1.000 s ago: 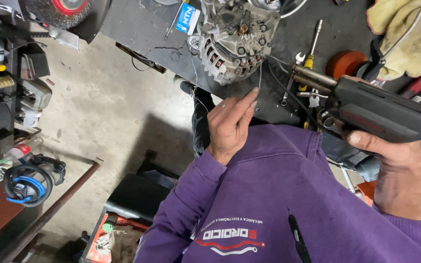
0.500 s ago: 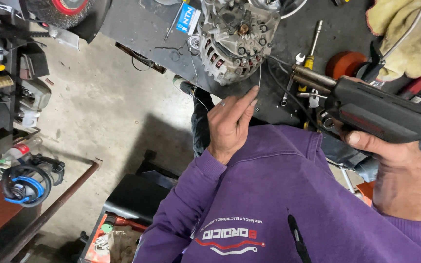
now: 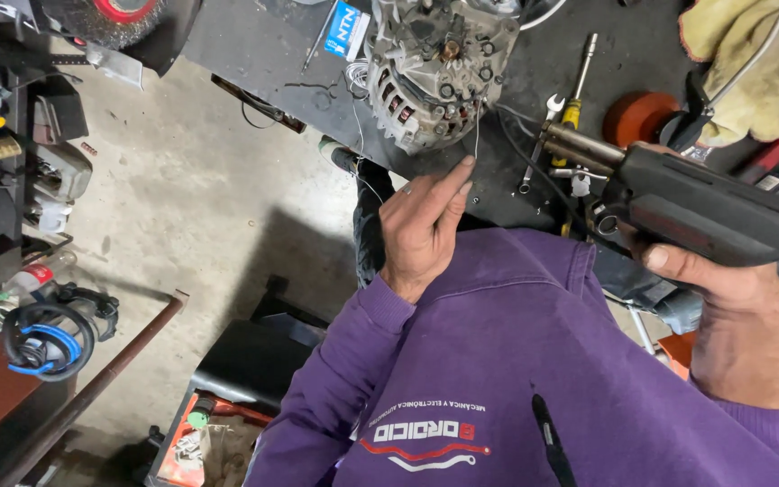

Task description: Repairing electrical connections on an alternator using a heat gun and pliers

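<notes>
Both hands are engaged above the edge of the dark surface [image 3: 263, 45]. Left hand [image 3: 424, 230] is raised with fingers pinched together at the tips, holding the lower end of a thin strand of solder wire [image 3: 477, 131]; the strand runs straight up from the fingertips to the lower right side of the alternator. Right hand [image 3: 723, 298] is closed around the grip of a black soldering gun [image 3: 705, 203], thumb lying along its underside. The gun's metal barrel points left, its tip near the wire and the alternator but not touching either, as far as can be seen.

Alternator [image 3: 435, 63], grey cast metal with vented ribs, lies on the surface near its front edge, directly above the left hand. Just to its left lies a small blue and white box [image 3: 346, 18]. To its right, on the surface, lie a yellow-handled screwdriver [image 3: 577, 90] and a small open-end wrench [image 3: 538, 144], side by side. Further right stands an orange disc [image 3: 637, 115], with a yellowish work glove [image 3: 759, 63] beyond it.

Person wears a purple sweatshirt [image 3: 498, 361]. Concrete floor [image 3: 200, 198] lies below left; blue-trimmed headphones [image 3: 42, 338] rest at far left, beside cluttered shelving.
</notes>
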